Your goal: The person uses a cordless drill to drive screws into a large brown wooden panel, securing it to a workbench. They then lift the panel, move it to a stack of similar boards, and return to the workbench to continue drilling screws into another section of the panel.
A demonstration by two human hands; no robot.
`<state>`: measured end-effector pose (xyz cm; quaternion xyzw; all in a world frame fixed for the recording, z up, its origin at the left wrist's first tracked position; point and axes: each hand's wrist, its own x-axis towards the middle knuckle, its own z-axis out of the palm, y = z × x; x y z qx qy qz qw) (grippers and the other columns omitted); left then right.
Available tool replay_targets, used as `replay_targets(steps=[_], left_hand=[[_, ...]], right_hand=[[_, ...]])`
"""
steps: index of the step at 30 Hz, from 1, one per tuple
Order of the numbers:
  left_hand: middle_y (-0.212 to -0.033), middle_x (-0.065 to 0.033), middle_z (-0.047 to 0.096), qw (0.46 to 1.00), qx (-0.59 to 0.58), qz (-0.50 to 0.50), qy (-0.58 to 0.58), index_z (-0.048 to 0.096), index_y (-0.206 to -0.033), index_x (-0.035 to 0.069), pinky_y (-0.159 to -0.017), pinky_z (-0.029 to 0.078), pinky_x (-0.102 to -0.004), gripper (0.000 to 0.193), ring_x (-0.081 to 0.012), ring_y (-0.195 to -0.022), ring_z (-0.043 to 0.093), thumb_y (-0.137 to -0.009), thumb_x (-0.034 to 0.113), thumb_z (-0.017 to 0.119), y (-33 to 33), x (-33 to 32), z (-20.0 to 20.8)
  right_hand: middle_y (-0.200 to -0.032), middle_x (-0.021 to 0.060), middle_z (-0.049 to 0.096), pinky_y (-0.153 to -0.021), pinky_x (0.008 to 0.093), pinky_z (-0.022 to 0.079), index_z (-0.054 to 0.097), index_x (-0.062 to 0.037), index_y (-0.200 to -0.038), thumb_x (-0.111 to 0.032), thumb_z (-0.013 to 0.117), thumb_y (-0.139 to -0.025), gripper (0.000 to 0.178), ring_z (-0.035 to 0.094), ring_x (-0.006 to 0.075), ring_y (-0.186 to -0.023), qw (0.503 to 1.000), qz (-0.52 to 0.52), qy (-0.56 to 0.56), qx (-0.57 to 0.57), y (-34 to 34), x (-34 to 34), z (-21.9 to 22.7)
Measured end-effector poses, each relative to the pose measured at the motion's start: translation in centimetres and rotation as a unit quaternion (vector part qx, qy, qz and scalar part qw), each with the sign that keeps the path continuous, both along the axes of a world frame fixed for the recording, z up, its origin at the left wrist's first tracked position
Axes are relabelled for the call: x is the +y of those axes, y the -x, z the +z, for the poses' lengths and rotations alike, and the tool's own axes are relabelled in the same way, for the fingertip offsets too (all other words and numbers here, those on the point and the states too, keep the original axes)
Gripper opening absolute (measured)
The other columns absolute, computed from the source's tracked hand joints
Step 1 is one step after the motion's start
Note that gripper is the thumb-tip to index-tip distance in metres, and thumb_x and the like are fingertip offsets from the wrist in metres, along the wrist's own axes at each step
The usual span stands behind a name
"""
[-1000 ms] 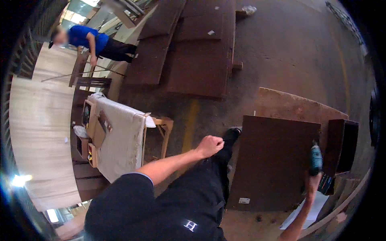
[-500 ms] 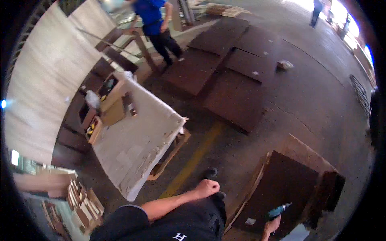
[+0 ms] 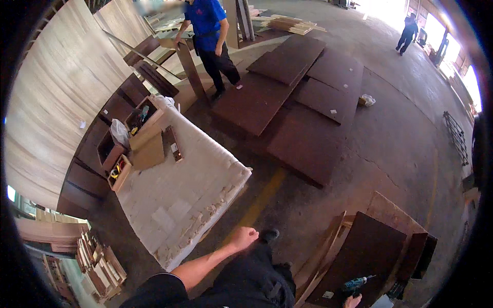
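My left hand is curled closed in front of my dark trousers, near the corner of a pale-covered worktable. Whatever it may hold is hidden in the fist. At the lower right, my right hand grips a teal cordless drill, its bit pointing right. Partly cut off by the lower edge, that hand is over a dark brown panel. The panel lies on a wooden stack, with a small white label beside the drill.
Open wooden boxes, cardboard and a brown strip lie on the worktable. Large brown panels cover the floor ahead. A person in blue stands beyond the table; another is far right. Wood offcuts sit lower left.
The view has shifted, so table and panels appear lower. My right hand with the drill sits lower in the picture. My left hand stays closed, slightly further left. The far person shows more fully.
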<state>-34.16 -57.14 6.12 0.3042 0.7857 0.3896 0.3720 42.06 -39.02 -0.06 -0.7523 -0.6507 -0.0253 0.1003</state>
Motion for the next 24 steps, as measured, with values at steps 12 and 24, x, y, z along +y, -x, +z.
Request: replay_targets(steps=[12,24], left_hand=[[-0.071,-0.0149,0.066,0.987,0.029,-0.140,0.069,0.068,-0.078,0.001,-0.062,0.047,-0.0398,0.031,-0.0243,-0.064,0.064,-0.090,0.030,0.065,-7.6,2.2,4.5],[-0.056,0.0049,0.046,0.949,-0.129,-0.236,0.167,0.055,-0.066,0.006,-0.041,0.031,-0.0235,0.037,-0.0037,-0.045,0.040,-0.099,0.020,0.063,-23.9,0.3,3.5]], right_hand=[[-0.121,0.0229,0.065,-0.098,0.0458,0.046,0.060,0.0052,-0.125,-0.024,0.055,-0.097,0.041,0.059,0.0401,-0.110,0.846,-0.183,-0.006,0.501,5.6,-16.6,5.1],[-0.122,0.0204,0.066,-0.094,0.0420,0.050,0.058,-0.0026,-0.129,-0.026,0.066,-0.087,0.048,0.064,0.0341,-0.113,0.865,-0.426,0.065,0.258,-3.6,-29.3,1.9]])
